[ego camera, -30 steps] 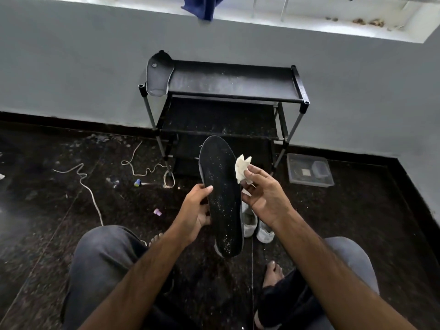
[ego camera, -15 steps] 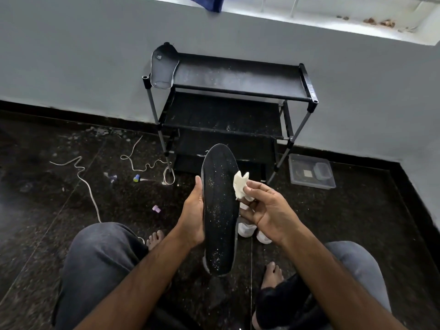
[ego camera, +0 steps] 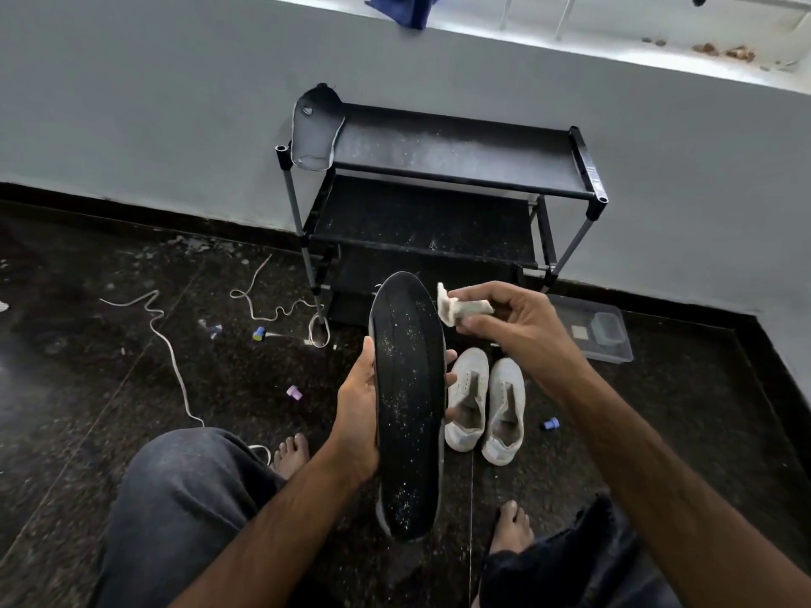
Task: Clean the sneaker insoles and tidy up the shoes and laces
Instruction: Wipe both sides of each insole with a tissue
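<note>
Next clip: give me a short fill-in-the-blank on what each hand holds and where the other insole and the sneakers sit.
1. The left hand holds a black ____.
2. The right hand pinches a small white ____.
3. The second insole lies on the shoe rack's ____ shelf.
4. The white sneakers stand on the ____.

Missing words: insole; wipe; top; floor.

Matt black insole (ego camera: 410, 410) flecked with pale specks; glossy dark speckled stone floor (ego camera: 109, 388).

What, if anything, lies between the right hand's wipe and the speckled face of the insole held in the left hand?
Nothing visible. The right hand pinches the wipe just off the upper right edge of the insole, with open air between them. The left hand grips the insole by its edges, leaving the dusty face uncovered.
</note>
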`<move>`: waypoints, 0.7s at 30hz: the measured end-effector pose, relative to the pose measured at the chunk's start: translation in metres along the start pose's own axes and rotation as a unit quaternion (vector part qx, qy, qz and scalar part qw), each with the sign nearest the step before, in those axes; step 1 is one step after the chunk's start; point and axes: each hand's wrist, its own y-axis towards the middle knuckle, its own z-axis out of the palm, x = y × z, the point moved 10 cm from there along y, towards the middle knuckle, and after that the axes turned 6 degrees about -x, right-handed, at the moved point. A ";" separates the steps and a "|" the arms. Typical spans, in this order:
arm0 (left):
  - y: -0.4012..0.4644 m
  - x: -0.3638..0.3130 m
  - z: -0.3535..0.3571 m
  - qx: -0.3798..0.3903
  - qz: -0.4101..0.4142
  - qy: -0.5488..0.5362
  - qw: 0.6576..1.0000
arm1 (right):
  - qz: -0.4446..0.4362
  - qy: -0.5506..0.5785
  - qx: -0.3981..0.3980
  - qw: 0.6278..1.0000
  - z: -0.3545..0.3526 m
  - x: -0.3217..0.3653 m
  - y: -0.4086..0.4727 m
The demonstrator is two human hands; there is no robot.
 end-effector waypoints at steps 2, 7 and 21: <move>-0.003 -0.004 -0.003 -0.006 0.007 -0.020 1.000 | -0.063 -0.104 0.010 0.993 0.015 0.008 0.006; -0.003 -0.015 -0.013 -0.035 0.035 0.001 0.999 | -0.222 -0.256 0.056 0.939 0.076 0.029 0.008; 0.009 -0.029 -0.045 -0.111 0.046 0.026 0.992 | -0.354 -0.347 0.044 0.867 0.091 0.061 0.063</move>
